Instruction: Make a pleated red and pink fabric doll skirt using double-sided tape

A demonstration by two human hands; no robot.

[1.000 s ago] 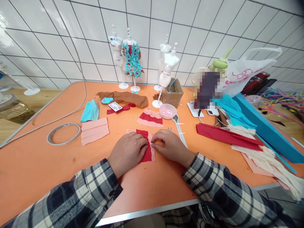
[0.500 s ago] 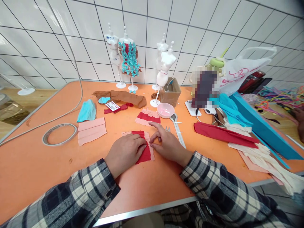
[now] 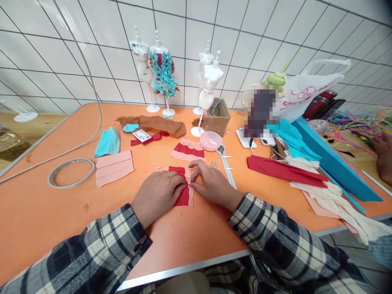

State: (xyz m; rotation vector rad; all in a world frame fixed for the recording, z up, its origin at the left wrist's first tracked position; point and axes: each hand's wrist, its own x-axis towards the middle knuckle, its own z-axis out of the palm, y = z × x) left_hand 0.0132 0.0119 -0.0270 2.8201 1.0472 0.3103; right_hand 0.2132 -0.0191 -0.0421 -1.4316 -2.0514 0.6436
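A small pieced cloth [image 3: 183, 199], red with ruffled pink strips at its sides, lies flat on the orange table. My left hand [image 3: 158, 194] rests across its left part, thumb and fingers pinched together on the red fabric near the right-hand seam. From the other side my right hand [image 3: 212, 183] pinches the pink edge between thumb and fingertips, index finger bent. The exact grip point is partly hidden by the fingers. Just beyond lies a similar pink-and-red ruffled piece [image 3: 188, 150]. Small scissors [image 3: 213, 165] sit partly behind my right hand.
White mini dress forms [image 3: 211, 77] stand at the back, one wearing turquoise bows [image 3: 165, 75]. Around me are a pink bowl [image 3: 211, 141], cardboard box [image 3: 217, 118], tape roll [image 3: 72, 172], pink cloth [image 3: 114, 168], red cloth [image 3: 284, 171] and blue tray [image 3: 343, 171]. Another person's hand [image 3: 384, 157] shows far right.
My right index finger, stretched forward before, is now bent in closer to the cloth. The whole view has shifted slightly; both hands stay at the same cloth.
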